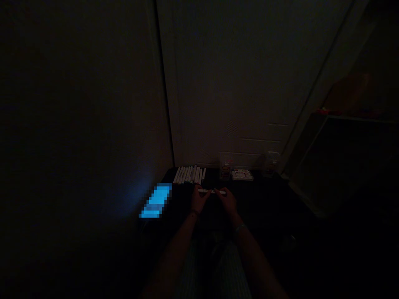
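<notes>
Dimly, walls border a black tabletop, left fingers and right fingers pinching a white marker.

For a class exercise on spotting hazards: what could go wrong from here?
In such dim light, the left hand and right hand might fumble the slim white pen they hold. The row of pens just beyond the left hand could scatter if nudged. The bright screen at the left might dazzle, making the pen harder to see.

Fingers partly hide the white pen (its details too small), and the glowing screen is blurred.
</notes>
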Motion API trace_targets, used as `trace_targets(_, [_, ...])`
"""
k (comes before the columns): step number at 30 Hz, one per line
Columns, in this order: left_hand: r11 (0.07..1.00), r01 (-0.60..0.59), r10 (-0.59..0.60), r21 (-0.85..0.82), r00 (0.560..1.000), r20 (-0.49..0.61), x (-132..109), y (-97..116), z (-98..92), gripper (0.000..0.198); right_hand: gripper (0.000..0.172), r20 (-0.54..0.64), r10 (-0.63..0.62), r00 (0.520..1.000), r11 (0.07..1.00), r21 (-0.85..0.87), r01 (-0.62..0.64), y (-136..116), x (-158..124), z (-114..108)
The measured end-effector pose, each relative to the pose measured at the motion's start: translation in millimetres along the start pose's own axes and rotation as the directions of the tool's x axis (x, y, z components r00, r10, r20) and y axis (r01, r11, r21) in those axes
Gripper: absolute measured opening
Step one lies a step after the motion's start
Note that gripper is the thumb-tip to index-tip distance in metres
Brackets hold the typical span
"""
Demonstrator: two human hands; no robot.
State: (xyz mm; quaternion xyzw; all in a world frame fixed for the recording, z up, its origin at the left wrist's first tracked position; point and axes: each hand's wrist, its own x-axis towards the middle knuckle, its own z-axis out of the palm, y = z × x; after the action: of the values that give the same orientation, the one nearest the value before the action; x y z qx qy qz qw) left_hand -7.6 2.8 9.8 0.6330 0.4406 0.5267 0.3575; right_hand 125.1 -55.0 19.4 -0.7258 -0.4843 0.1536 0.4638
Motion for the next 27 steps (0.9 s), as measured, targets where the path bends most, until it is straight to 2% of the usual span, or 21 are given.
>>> trace_targets(7, [0.998,0.023,-0.022,0.052,1.0,-0.02,0.1,0.7,-0.6,0.03,0.036,-0.002,-0.055,0.998,0.998,-0.032,0.055,6.4,1.2,0.8])
trace_targets(13, [0.996,0.031,-0.029,0.088,0.999,-0.021,2.8,-0.8,-1.8,0.019,0.032,0.021,-0.05,0.999,0.999,0.008,0.05,7.4,2.8,-0.6])
trace_targets(23, [0.984,0.059,-0.043,0.171,0.995,-0.092,2.3,-7.4,0.5,0.027,0.037,-0.019,-0.015,1.0,0.997,0.077,0.017,9.6,4.8,-1.0])
trace_targets(27, [0.983,0.031,-0.022,0.182,0.998,-0.056,1.8,-7.6,0.0,0.029,0.035,-0.031,-0.027,0.999,0.997,0.073,0.029,10.6,4.4,0.3])
